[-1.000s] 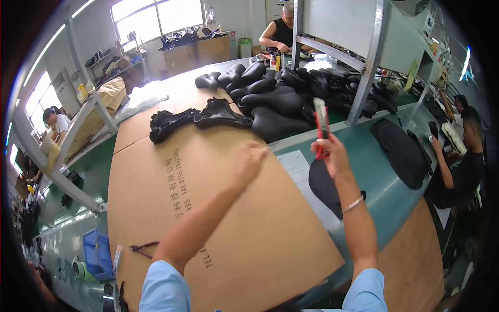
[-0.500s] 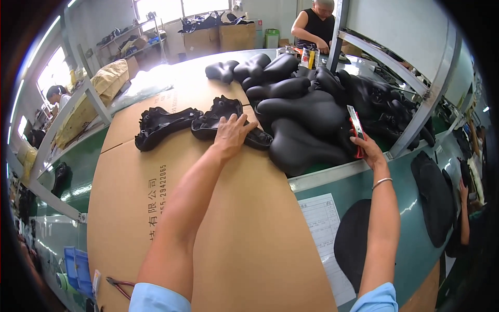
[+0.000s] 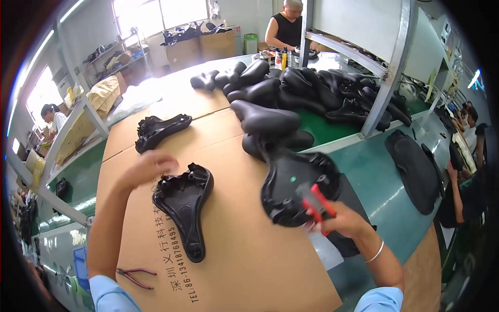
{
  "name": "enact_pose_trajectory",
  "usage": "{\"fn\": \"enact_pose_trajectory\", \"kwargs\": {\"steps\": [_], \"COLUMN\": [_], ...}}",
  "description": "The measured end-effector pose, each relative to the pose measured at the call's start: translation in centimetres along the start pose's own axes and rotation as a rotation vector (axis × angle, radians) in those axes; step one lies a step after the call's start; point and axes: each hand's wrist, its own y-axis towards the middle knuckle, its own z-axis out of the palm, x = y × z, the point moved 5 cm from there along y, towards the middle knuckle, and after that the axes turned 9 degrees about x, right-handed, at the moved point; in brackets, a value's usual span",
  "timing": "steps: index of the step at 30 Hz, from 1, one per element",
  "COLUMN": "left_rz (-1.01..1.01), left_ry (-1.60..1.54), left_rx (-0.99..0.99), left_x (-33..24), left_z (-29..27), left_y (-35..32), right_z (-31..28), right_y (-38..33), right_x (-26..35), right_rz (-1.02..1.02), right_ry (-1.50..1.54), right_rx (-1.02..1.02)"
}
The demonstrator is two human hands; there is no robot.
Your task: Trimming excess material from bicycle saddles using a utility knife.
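Observation:
My right hand (image 3: 340, 221) is closed around a red utility knife (image 3: 323, 204), whose front end is blurred. Its fingers overlap the rear rim of a black bicycle saddle (image 3: 283, 174) turned underside up; whether they also grip it I cannot tell. Blurred by motion, my left hand (image 3: 150, 169) has loosely bent fingers and nothing visible in it. Just beside it a second upturned saddle (image 3: 182, 210) lies on the cardboard (image 3: 234, 244), nose toward me. Farther off rests a third upturned saddle (image 3: 161, 130).
Many black saddles (image 3: 265, 119) are heaped beyond my right hand. Red-handled pliers (image 3: 138, 275) lie at lower left. Metal frame posts (image 3: 387, 73) stand at the right. A flat black saddle-shaped piece (image 3: 410, 171) lies on the green table. A co-worker (image 3: 285, 28) works at the far end.
My left hand has come back leftward from the saddles. One upturned saddle now lies nearer, nose toward me. Another shows underside up by my right hand, which has moved nearer with the knife.

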Motion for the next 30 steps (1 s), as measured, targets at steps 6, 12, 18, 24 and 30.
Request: {"fn": "enact_pose_trajectory", "kwargs": {"steps": [6, 12, 18, 24, 30], "left_rz": [-0.052, 0.021, 0.127, 0.057, 0.227], "left_ry": [0.144, 0.335, 0.282, 0.658, 0.595], "left_rx": [-0.19, -0.467, -0.554, -0.492, -0.551], "left_x": [-2.4, -6.2, -10.5, -11.7, -12.6], "left_z": [-2.6, -1.1, -1.8, 1.0, 0.7], "left_y": [12.0, 25.0, 32.4, 38.6, 39.1], "right_z": [-4.3, -28.1, -33.5, -31.5, -33.4], "right_y": [2.2, 14.6, 22.6, 27.9, 27.1], "right_x": [7.2, 5.8, 4.6, 4.3, 4.0], "right_rz": [-0.15, -0.292, -0.127, 0.098, 0.108], "right_ry": [-0.371, -0.523, -0.855, -1.147, -1.052], "right_rx": [0.187, -0.703, -0.888, -1.192, -1.081]}}
